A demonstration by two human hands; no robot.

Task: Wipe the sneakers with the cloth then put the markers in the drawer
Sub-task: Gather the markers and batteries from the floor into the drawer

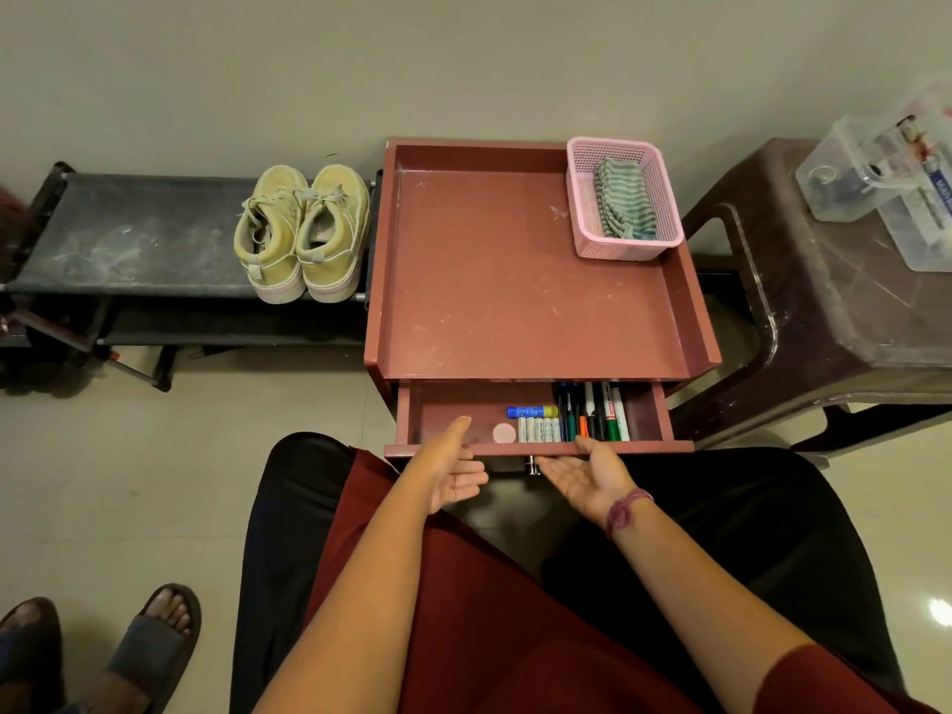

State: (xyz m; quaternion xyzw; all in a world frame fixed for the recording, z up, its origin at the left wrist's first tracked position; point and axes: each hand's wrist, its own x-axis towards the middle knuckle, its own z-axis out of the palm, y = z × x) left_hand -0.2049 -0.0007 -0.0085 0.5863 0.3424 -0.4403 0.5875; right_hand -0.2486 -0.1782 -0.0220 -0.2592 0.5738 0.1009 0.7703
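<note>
a home, likely an entryway: a low black shoe rack [134, 234] at ten o'clock carries worn sneakers [301, 234] against a plain wall, with glossy floor tiles [154, 481], a plastic stool [824, 280] at two o'clock, and sandalled feet [149, 641] at seven o'clock.

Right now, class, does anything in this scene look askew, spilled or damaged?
Nothing spilled or askew. The sneakers look grubby, and the black rack beneath them is dusty. The red cabinet top shows pale scuffs.

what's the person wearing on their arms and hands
Both forearms are bare. The right hand has a purple braided thread band round its wrist, and a maroon sleeve covers that upper arm. The left hand wears nothing.
</note>
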